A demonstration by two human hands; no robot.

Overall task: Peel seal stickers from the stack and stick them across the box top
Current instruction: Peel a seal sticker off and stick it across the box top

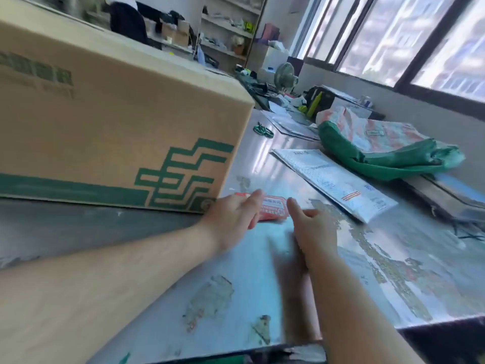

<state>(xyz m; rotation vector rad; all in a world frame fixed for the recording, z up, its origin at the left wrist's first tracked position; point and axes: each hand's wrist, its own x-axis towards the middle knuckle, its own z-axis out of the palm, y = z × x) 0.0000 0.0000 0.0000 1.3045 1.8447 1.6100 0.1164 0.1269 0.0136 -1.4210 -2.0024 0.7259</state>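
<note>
1. The stack of red seal stickers [274, 208] lies on the table [249, 258], just beside the cardboard box [118, 127] at its lower corner. My left hand [233, 214] covers the stack's left end; I cannot tell whether it grips.
2. My right hand [312, 227], blurred, is just beside the stack, fingers loose, holding nothing.
3. The box top is out of sight.
4. Beyond lie a white mailer [333, 179], a green bag [380, 153] and scissors [263, 130].
</note>
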